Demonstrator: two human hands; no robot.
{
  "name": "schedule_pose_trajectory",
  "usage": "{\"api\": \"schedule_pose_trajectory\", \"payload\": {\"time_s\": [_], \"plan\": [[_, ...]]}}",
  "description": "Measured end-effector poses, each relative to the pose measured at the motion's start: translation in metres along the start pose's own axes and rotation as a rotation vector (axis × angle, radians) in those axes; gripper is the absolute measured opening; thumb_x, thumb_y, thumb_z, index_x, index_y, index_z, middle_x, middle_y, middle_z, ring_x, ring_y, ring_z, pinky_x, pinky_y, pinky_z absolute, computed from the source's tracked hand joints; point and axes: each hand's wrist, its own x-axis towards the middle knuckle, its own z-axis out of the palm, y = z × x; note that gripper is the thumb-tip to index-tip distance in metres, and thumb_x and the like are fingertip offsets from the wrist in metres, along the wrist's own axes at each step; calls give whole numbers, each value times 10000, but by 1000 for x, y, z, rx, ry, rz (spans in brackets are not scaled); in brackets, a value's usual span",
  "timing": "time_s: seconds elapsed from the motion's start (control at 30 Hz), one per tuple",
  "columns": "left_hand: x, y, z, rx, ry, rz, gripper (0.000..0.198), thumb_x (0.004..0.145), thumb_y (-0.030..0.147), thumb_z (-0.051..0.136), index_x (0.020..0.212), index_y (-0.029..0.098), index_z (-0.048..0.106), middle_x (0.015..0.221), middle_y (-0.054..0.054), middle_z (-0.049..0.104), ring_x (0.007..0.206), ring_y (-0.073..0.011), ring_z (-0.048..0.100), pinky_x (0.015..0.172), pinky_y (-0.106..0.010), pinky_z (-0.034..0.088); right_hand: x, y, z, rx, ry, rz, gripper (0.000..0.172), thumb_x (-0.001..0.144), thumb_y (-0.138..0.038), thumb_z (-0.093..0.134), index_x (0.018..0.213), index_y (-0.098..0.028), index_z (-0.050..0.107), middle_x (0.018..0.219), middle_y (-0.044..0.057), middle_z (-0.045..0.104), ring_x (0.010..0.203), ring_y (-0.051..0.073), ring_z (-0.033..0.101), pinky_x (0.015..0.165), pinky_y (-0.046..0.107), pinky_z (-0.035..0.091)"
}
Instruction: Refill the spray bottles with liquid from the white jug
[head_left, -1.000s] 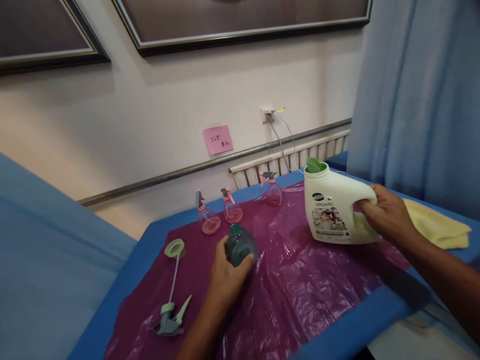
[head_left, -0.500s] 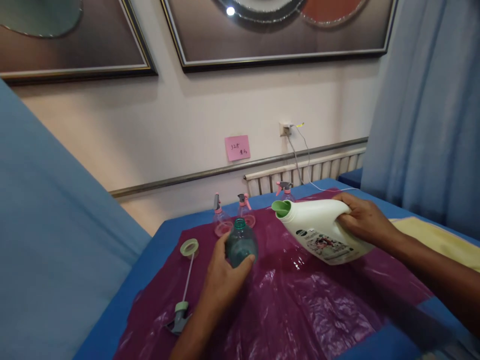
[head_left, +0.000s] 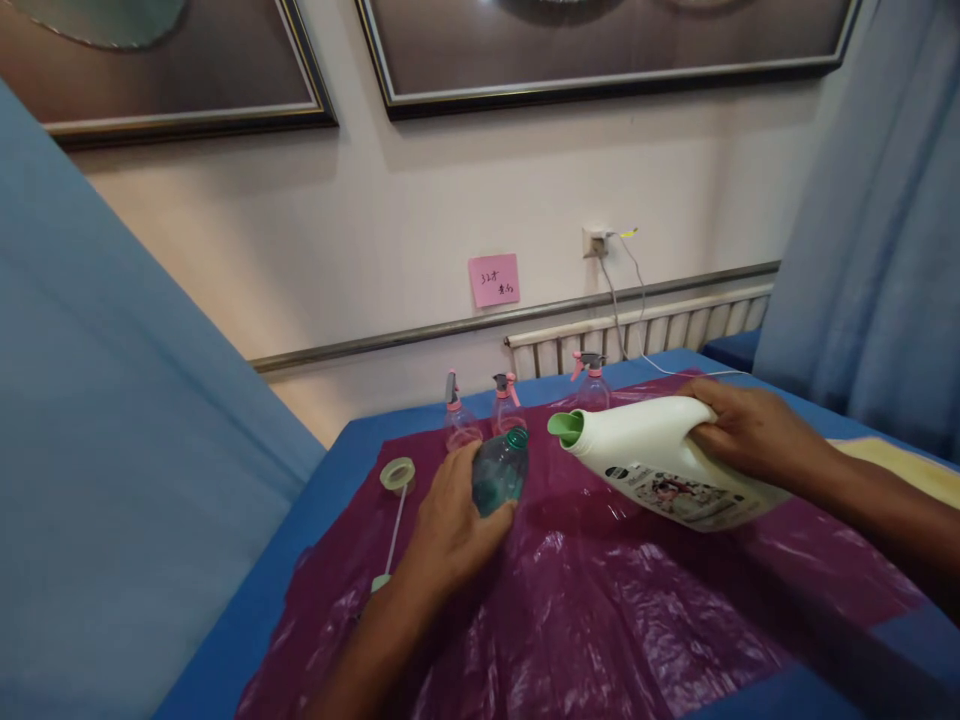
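Observation:
My left hand [head_left: 454,525] is closed around a green see-through spray bottle body [head_left: 501,472] that has no spray head on it. The bottle leans to the right, its open neck towards the jug. In my right hand [head_left: 750,430], by the handle, is a white jug [head_left: 660,450] with a printed label. It lies tilted nearly on its side, and its green pouring spout [head_left: 566,428] points left, a short way from the bottle's neck. No stream of liquid shows between them. A spray head's thin tube [head_left: 397,525] lies left of my left arm, which hides most of the head.
Three clear spray bottles with pink and grey heads stand at the back, one of them [head_left: 592,385] behind the jug. A roll of tape [head_left: 397,474] lies on the purple plastic sheet [head_left: 570,620]. Yellow cloth [head_left: 900,465] is at right; blue curtains [head_left: 112,400] hang either side.
My left hand has tipped the green bottle from upright to leaning right, nearer the jug's spout. The jug is slightly more level. The view has shifted, and my arm now covers the spray head.

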Motion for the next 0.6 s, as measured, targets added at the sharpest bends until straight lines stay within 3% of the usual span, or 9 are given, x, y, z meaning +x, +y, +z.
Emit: {"api": "schedule_pose_trajectory", "payload": {"time_s": [0.33, 0.6], "plan": [[2, -14, 5, 79, -32, 68, 788, 871, 344, 777, 1611, 236, 530, 1580, -191, 638, 1460, -433, 619, 1209, -631, 521, 1, -9, 1, -71, -73, 10, 291, 863, -341, 619, 1094, -320, 795, 936, 13, 830, 794, 257, 727, 661, 338, 383], [13, -8, -20, 220, -100, 158, 711, 907, 354, 730, 1575, 210, 535, 1566, -174, 654, 1432, -399, 639, 1218, -578, 512, 8, -25, -1, -118, -128, 26, 206, 876, -333, 632, 1020, -298, 776, 942, 21, 833, 815, 259, 728, 653, 340, 358]]}}
